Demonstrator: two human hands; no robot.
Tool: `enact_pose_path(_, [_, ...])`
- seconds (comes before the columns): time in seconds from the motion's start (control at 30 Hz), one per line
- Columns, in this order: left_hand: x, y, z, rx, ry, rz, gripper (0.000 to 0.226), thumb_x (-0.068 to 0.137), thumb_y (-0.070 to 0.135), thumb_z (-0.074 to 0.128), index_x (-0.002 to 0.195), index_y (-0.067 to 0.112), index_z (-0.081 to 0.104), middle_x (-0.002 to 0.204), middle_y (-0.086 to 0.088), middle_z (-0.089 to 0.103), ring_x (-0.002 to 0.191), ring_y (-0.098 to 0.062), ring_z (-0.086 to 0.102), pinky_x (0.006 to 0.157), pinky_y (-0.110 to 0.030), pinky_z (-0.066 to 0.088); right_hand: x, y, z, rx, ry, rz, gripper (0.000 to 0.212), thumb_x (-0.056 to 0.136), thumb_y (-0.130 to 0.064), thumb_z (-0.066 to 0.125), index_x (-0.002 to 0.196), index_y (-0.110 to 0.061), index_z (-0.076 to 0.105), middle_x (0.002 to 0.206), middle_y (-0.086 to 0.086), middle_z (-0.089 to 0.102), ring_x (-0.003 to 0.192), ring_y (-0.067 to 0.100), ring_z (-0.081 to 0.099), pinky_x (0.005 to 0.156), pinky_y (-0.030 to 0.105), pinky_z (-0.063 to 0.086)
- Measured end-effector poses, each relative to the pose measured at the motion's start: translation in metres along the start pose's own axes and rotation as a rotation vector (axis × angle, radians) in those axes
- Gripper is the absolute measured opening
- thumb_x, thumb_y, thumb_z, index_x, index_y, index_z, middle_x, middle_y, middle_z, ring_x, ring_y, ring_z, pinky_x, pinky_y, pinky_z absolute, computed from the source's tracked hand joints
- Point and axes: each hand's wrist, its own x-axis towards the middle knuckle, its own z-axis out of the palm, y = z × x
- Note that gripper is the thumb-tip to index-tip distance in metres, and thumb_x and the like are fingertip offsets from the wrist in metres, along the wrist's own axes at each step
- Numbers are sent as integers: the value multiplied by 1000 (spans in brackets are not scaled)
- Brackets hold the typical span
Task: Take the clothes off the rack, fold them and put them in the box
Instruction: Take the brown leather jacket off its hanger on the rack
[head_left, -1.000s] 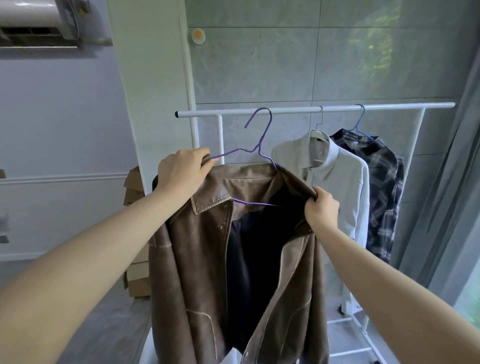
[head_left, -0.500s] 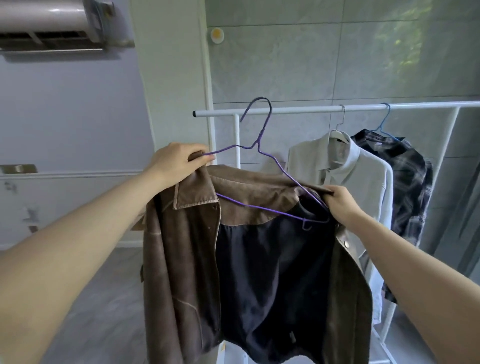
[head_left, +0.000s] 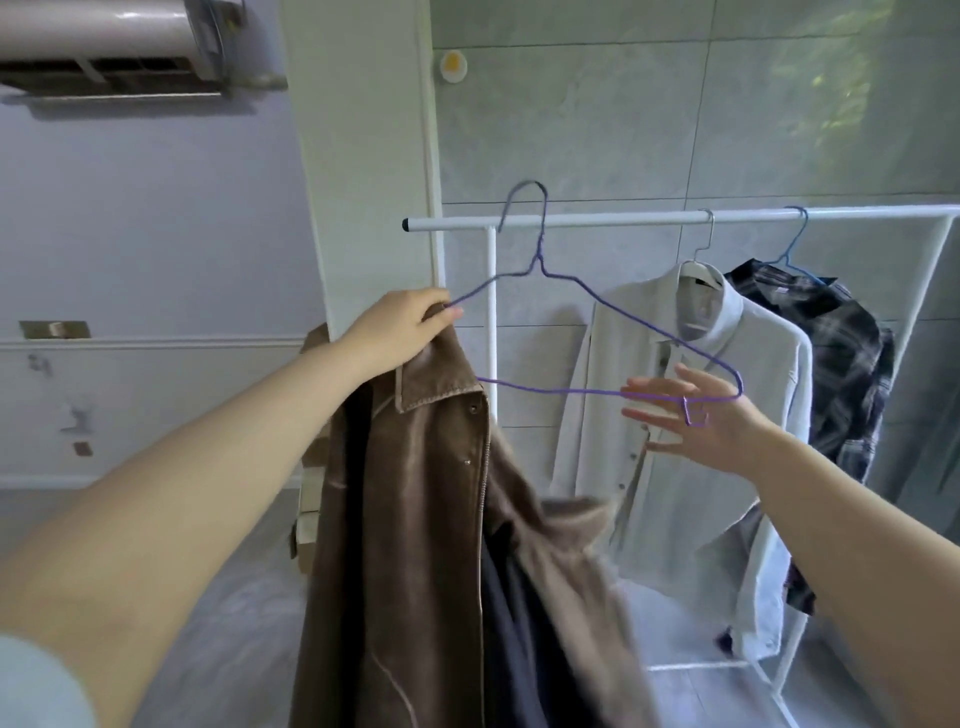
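A brown jacket with a dark lining hangs down from my left hand, which grips its collar together with the left end of a purple wire hanger. The jacket's right shoulder has slipped off the hanger and droops. My right hand is spread open just under the hanger's right end, fingers straight, holding nothing. The white rack stands behind, with a white shirt and a dark plaid shirt hanging on it. No box is in view.
A white pillar rises left of the rack. Cardboard boxes are stacked on the floor behind the jacket. An air conditioner is mounted high on the left wall. Grey floor lies below.
My right hand has let go of the jacket's right side and opened. That side has dropped off the hanger, so the jacket now hangs from my left hand alone.
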Motion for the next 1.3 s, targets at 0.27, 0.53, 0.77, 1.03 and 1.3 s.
enact_pose_path(0.27, [-7, -12, 47, -35, -277, -54, 32, 100, 44, 45, 80, 20, 44, 73, -3, 53, 69, -20, 49, 69, -38, 42, -6, -9, -9, 198, -3, 10, 62, 95, -62, 43, 106, -10, 75, 106, 12, 71, 87, 28, 71, 84, 44, 60])
enact_pose_path(0.53, [-10, -30, 51, -172, -465, -191, 12, 104, 31, 40, 105, 20, 44, 99, -5, 57, 78, -18, 46, 73, -33, 41, 4, -31, 25, -611, -101, 94, 51, 85, -60, 59, 122, -26, 69, 106, 6, 75, 69, 21, 57, 61, 26, 48])
enact_pose_path(0.77, [-24, -46, 36, -325, -373, -282, 20, 93, 9, 34, 101, 16, 51, 82, 0, 44, 75, -18, 37, 71, -33, 33, 43, -33, 67, -927, 37, -244, 40, 98, -51, 50, 85, -24, 77, 58, -3, 30, 45, 9, 28, 47, 18, 27])
enact_pose_path(1.03, [-38, -76, 19, -197, -87, -370, 36, 84, -3, 36, 75, 24, 58, 84, 2, 63, 83, -18, 55, 71, -28, 41, 46, -35, 62, -847, -1, -233, 42, 96, -54, 53, 82, -21, 76, 58, -2, 26, 53, 15, 19, 49, 27, 18])
enact_pose_path(1.3, [-44, -95, 21, -181, 214, -723, 31, 89, -3, 34, 87, 12, 62, 89, 0, 61, 87, -21, 51, 65, -28, 35, 19, -51, 33, -877, 250, -171, 41, 95, -49, 57, 77, -17, 76, 51, -4, 32, 45, 12, 26, 45, 23, 19])
